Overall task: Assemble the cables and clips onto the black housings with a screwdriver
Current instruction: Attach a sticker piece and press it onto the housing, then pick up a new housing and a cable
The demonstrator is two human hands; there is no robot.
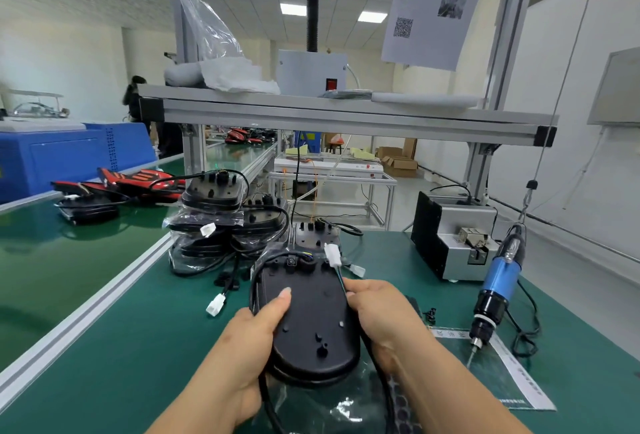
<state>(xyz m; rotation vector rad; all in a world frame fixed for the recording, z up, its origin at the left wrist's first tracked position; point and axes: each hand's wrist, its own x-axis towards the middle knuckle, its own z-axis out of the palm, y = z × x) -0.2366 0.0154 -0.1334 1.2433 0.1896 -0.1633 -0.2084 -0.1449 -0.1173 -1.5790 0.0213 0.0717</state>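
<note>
Green bench (138, 329) under me, factory floor beyond. I've got the black housing (311, 322) dead centre near the bench's front edge, long axis running away from me. My left hand (256, 322) grips its left side; my right hand (377, 305) pinches the cable (341, 281) at its right edge. The screwdriver (498, 281) hangs off to the right, nearer my right hand, with bare bench between.

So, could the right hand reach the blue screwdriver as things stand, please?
Probably yes: the screwdriver hangs to the right of the right hand with nothing standing between them. The hand would first have to release the cable it pinches beside the housing.
</note>
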